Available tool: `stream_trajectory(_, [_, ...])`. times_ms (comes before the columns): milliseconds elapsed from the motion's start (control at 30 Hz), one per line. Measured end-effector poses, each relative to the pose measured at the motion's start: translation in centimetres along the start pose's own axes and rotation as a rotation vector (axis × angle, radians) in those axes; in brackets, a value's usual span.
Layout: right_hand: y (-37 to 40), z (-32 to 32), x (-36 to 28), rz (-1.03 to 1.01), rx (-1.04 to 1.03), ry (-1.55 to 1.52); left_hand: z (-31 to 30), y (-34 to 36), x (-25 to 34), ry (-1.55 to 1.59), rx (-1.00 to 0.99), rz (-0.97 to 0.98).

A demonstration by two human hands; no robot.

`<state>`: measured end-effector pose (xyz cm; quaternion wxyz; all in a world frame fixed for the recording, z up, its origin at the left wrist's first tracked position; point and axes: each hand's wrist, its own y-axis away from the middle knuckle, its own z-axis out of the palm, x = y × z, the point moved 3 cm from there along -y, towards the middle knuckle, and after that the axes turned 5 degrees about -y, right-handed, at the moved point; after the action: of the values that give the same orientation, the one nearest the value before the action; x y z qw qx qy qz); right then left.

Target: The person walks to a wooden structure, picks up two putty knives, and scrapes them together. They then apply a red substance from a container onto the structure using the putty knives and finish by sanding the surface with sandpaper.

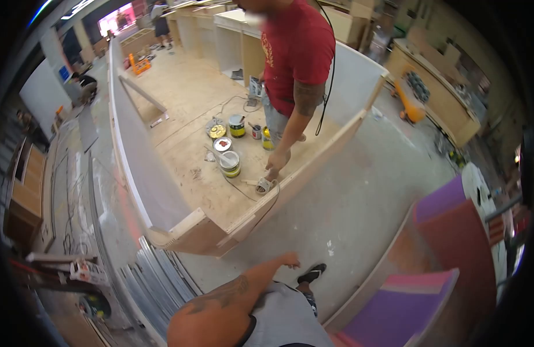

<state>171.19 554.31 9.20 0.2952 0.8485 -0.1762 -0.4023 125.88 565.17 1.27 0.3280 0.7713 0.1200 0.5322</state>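
Note:
My left hand (290, 260) hangs low beside my grey shirt (290, 318), above the concrete floor and near my dark shoe (312, 273). Its fingers look loosely bent, small and a little blurred, and I see nothing in them. My right hand is out of sight. Ahead, past a low wooden panel wall (313, 168), a co-worker in a red shirt (298, 46) reaches one hand (274, 165) down to a round whitish container (264, 185). Paint cans (230, 165) stand close by on the plywood floor, one with a brush or stick across it.
Long metal channels (157, 277) lie to my left. A curved purple and pink panel (411, 306) stands at my right. An orange machine (410, 101) is farther right. Cables cross the plywood floor (180, 110), and other people work in the background.

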Motion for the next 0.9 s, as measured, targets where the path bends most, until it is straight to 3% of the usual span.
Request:
stream_trajectory(33, [-2.3, -2.0, -1.6, -0.04, -0.015, 0.056, -0.4, -1.4, -2.1, 0.024, 0.023, -0.036])
stream_trajectory(100, [-7.0, -5.1, -5.1, -0.11, -0.049, 0.167, -2.9, 2.1, -0.1, 0.132, 0.269, -0.033])
stream_trajectory(133, [-9.5, -6.8, -7.2, -0.155, -0.067, 0.228, -3.0, 0.0, -2.9, -0.365, 0.267, 0.236])
stream_trajectory(167, [-11.9, -8.5, -9.2, -0.193, -0.084, 0.293, -3.6, 0.4, -2.8, -0.857, 0.409, 0.498])
stream_trajectory(233, [-17.8, -12.4, -14.6, -0.284, -0.111, 0.483, -3.6, 2.3, -3.7, 0.266, 0.381, -0.336])
stream_trajectory(300, [-24.1, -15.9, -21.1, -0.379, -0.127, 0.756, -2.9, 1.3, -4.7, 0.383, 0.444, -0.4])
stream_trajectory(367, [-39.1, -18.3, -23.7, -0.424, -0.057, 0.92, -1.6, 0.6, -3.6, 0.504, 0.494, -0.465])
stream_trajectory(433, [-44.4, -19.4, -28.5, 0.108, -0.072, -0.295, -0.1, 1.2, -1.2, 0.153, 0.657, -0.494])
stream_trajectory(467, [-45.6, -18.9, -32.4, 0.034, -0.115, -0.257, 1.0, 0.6, -0.8, 0.169, 0.665, -0.503])
stream_trajectory(567, [-49.1, -15.0, -42.5, -0.087, -0.162, -0.253, 1.4, -2.0, -2.5, 0.008, 0.822, -0.509])
stream_trajectory(633, [-48.1, -10.3, -46.5, -0.177, -0.233, -0.259, 1.4, -1.3, -1.5, -0.035, 0.691, -0.331])
stream_trajectory(667, [-47.0, -7.5, -47.0, -0.178, -0.298, -0.257, 1.0, -1.3, -0.9, -0.018, 0.702, -0.337])
stream_trajectory(733, [-45.9, -0.3, -46.8, -0.129, -0.459, -0.144, -0.4, -1.2, -0.7, 0.483, 0.757, -0.541])
stream_trajectory(767, [-45.0, 3.3, -45.9, -0.071, -0.536, -0.064, -0.7, -1.9, -0.6, 0.505, 0.759, -0.545])
stream_trajectory(833, [-39.5, 9.2, -45.5, -0.012, -0.758, 0.259, -0.8, -3.8, -1.1, 0.168, 1.036, -0.542])
stream_trajectory(867, [-36.9, 11.2, -45.9, -0.132, -0.877, 0.479, -1.2, -3.7, 0.2, 0.186, 1.031, -0.553])
stream_trajectory(900, [-39.7, 15.2, -44.1, -0.531, -1.009, 0.778, -2.1, -2.6, 1.9, 0.481, 0.995, -0.617])
